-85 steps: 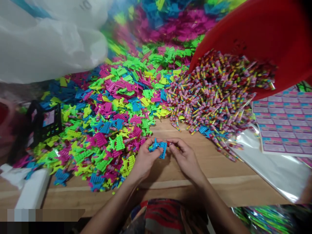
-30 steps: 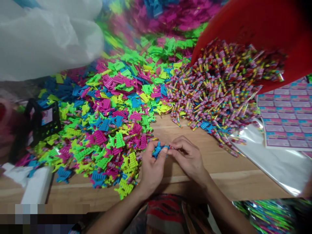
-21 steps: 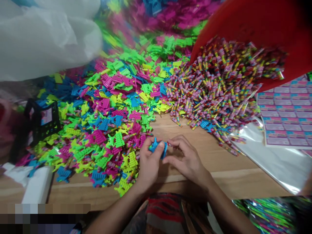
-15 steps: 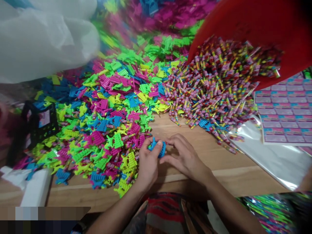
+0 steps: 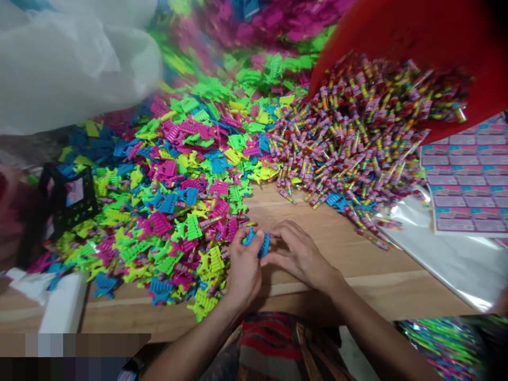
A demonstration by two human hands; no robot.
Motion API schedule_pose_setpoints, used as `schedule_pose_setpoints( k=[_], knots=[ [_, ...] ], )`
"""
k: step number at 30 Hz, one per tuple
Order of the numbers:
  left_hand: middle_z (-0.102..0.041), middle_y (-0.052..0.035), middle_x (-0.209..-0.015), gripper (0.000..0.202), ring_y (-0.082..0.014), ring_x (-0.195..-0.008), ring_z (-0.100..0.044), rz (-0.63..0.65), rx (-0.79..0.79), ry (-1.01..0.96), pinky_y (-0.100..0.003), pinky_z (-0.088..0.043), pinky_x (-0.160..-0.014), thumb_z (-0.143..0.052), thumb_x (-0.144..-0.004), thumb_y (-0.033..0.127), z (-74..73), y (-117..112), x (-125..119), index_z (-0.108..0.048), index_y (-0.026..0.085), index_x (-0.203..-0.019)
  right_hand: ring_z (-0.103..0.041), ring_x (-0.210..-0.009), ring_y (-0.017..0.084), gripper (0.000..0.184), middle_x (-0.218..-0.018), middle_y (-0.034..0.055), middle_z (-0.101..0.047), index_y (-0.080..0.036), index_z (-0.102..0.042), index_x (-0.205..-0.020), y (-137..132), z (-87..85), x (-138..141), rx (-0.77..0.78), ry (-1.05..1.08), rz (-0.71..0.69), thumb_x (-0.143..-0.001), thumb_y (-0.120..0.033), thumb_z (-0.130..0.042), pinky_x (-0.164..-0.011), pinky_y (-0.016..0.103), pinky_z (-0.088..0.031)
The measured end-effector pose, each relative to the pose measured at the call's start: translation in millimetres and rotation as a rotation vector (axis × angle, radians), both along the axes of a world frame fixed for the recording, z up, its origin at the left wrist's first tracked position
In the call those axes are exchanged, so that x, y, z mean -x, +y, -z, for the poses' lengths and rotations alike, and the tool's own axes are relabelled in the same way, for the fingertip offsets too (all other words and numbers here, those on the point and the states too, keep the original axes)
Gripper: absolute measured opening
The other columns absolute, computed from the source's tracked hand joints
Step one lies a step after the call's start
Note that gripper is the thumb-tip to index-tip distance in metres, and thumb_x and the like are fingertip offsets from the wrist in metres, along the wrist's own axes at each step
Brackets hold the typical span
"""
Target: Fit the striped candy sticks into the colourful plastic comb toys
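My left hand (image 5: pixel 244 267) is shut around a small blue plastic comb-shaped piece (image 5: pixel 262 245), and its thumb covers the middle of the piece. My right hand (image 5: pixel 299 255) lies flat just beside it, fingers apart, its fingertips close to the blue piece and holding nothing I can see. To the left of my hands spreads a heap of neon green, pink, yellow and blue plastic pieces (image 5: pixel 170 211). Striped candy tubes (image 5: pixel 357 143) form a large pile beyond my right hand.
A tilted red basin (image 5: pixel 405 32) holds the tubes at the upper right, above a printed label sheet (image 5: pixel 464 185) and clear plastic film (image 5: pixel 436 259). A white plastic bag (image 5: pixel 67 69), black crate (image 5: pixel 67 201) and wooden table (image 5: pixel 301 301) surround the heaps.
My right fingers no longer pinch a small tube at the blue piece and now lie flatter beside it. My left hand has closed further over the piece, and the view has shifted slightly.
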State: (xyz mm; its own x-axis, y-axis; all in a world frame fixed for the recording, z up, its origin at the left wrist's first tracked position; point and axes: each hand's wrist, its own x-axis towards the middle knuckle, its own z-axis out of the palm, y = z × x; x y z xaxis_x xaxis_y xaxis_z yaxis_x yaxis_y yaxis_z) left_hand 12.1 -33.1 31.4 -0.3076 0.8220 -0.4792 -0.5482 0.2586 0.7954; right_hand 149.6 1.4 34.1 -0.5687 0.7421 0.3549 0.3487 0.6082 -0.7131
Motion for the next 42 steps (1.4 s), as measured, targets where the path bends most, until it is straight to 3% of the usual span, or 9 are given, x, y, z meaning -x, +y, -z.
schedule_pose_setpoints(
  k=[8, 13, 17, 20, 26, 28, 33, 42],
  knots=[
    [-0.063, 0.003, -0.08, 0.03, -0.0099, -0.071, -0.057, -0.022, -0.041, 0.107, -0.021, -0.044, -0.069, -0.08, -0.071, 0.033, 0.1, -2.0, -1.1, -0.062, 0.018, -0.089, -0.061, -0.1, 0.03, 0.043, -0.107, 0.0136, -0.066, -0.019, -0.055, -0.126, -3.2, 4.9, -0.3, -0.087, -0.1, -0.008, -0.091, -0.039, -0.069, -0.086, 0.046, -0.054],
    [-0.065, 0.0018, -0.084, 0.034, -0.0106, -0.072, -0.058, -0.016, -0.009, -0.002, -0.023, -0.045, -0.07, -0.082, -0.07, 0.033, -1.0, -0.6, -1.5, -0.061, 0.018, -0.091, -0.062, -0.092, 0.025, 0.036, -0.096, 0.0083, -0.065, -0.02, -0.058, -0.112, -2.2, 6.2, 0.2, 0.032, 0.02, 0.008, -0.087, -0.041, -0.074, -0.079, 0.038, -0.053],
    [-0.063, 0.0027, -0.082, 0.035, -0.0094, -0.069, -0.057, 0.006, -0.03, 0.002, -0.022, -0.044, -0.067, -0.082, -0.072, 0.034, -1.2, 3.0, -2.7, -0.059, 0.018, -0.093, -0.061, -0.098, 0.025, 0.037, -0.105, 0.0103, -0.064, -0.02, -0.057, -0.115, -3.3, 8.5, -0.6, 0.058, 0.064, 0.041, -0.088, -0.038, -0.074, -0.084, 0.039, -0.053],
    [-0.062, 0.0039, -0.079, 0.034, -0.0081, -0.067, -0.055, 0.043, -0.04, -0.037, -0.021, -0.044, -0.067, -0.083, -0.07, 0.034, 0.2, 4.7, -1.6, -0.059, 0.018, -0.089, -0.06, -0.098, 0.026, 0.04, -0.105, 0.0113, -0.064, -0.019, -0.057, -0.12, -4.7, 8.2, -6.0, 0.023, 0.011, 0.038, -0.088, -0.035, -0.074, -0.085, 0.041, -0.052],
    [-0.069, 0.0003, -0.085, 0.042, -0.0096, -0.075, -0.059, 0.191, 0.021, -0.116, -0.022, -0.045, -0.074, -0.09, -0.062, 0.03, 6.5, 0.8, 3.5, -0.065, 0.015, -0.093, -0.059, -0.109, 0.027, 0.056, -0.117, 0.0121, -0.063, -0.02, -0.05, -0.134, -6.5, 8.7, -19.5, 0.099, -0.03, -0.001, -0.086, -0.035, -0.076, -0.092, 0.042, -0.052],
    [-0.07, 0.0, -0.085, 0.042, -0.0099, -0.075, -0.06, 0.176, 0.026, -0.126, -0.022, -0.045, -0.074, -0.091, -0.061, 0.029, 6.9, -0.2, 3.3, -0.066, 0.015, -0.092, -0.058, -0.108, 0.028, 0.061, -0.116, 0.013, -0.063, -0.02, -0.049, -0.134, -7.2, 9.9, -19.0, 0.09, -0.064, 0.004, -0.083, -0.039, -0.078, -0.091, 0.044, -0.052],
    [-0.07, 0.001, -0.081, 0.042, -0.0111, -0.074, -0.062, 0.1, 0.028, -0.158, -0.024, -0.046, -0.074, -0.092, -0.059, 0.03, 3.4, 2.2, 0.7, -0.064, 0.017, -0.088, -0.06, -0.102, 0.03, 0.05, -0.109, 0.0145, -0.065, -0.017, -0.053, -0.128, -7.6, 9.5, -11.7, -0.006, -0.103, 0.04, -0.088, -0.04, -0.072, -0.089, 0.047, -0.053],
    [-0.072, 0.0008, -0.088, 0.046, -0.0115, -0.08, -0.063, 0.036, 0.04, -0.157, -0.025, -0.046, -0.08, -0.09, -0.062, 0.029, 7.8, 0.1, -2.8, -0.063, 0.018, -0.098, -0.059, -0.103, 0.03, 0.046, -0.111, 0.0163, -0.065, -0.012, -0.051, -0.131, -7.3, 9.8, -10.1, -0.1, -0.188, -0.008, -0.095, -0.037, -0.064, -0.094, 0.05, -0.053]
  ],
)
